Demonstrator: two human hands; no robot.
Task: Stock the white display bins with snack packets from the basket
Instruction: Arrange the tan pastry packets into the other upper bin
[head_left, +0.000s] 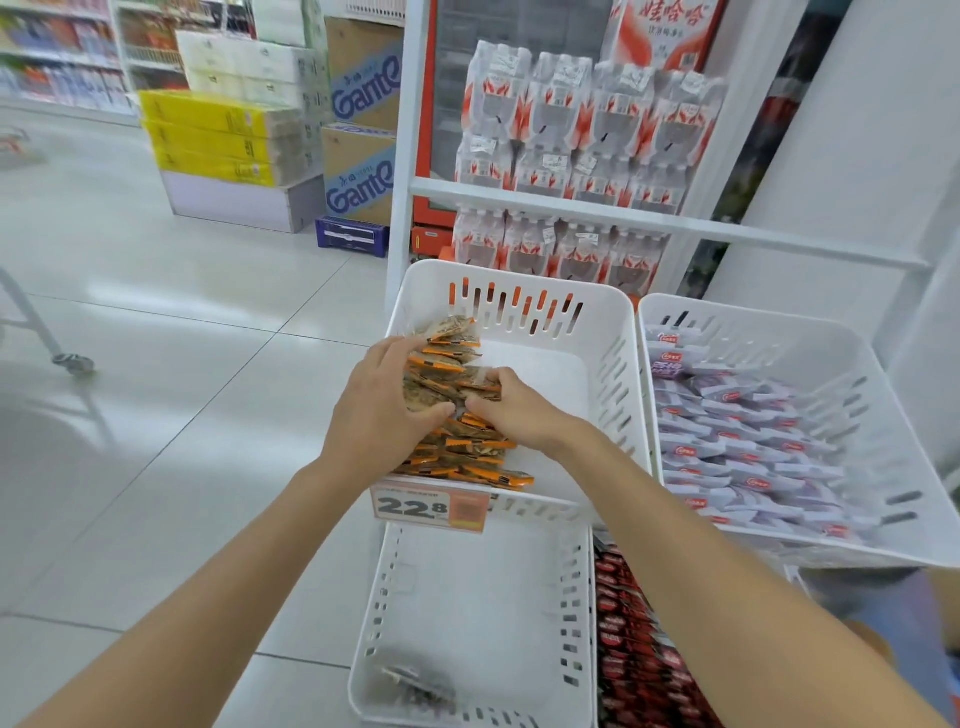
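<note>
Together, left hand (387, 400) and right hand (511, 410) grip orange snack packets (457, 374) between them, over the white bin (597, 332).

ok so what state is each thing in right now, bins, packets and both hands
left hand, gripping the orange packets
right hand, gripping the orange packets
orange packets, piled along the top bin's left side
top bin, partly filled, right half bare
right bin, nearly full of purple packets
lower bin, almost empty, few packets at near end
</note>
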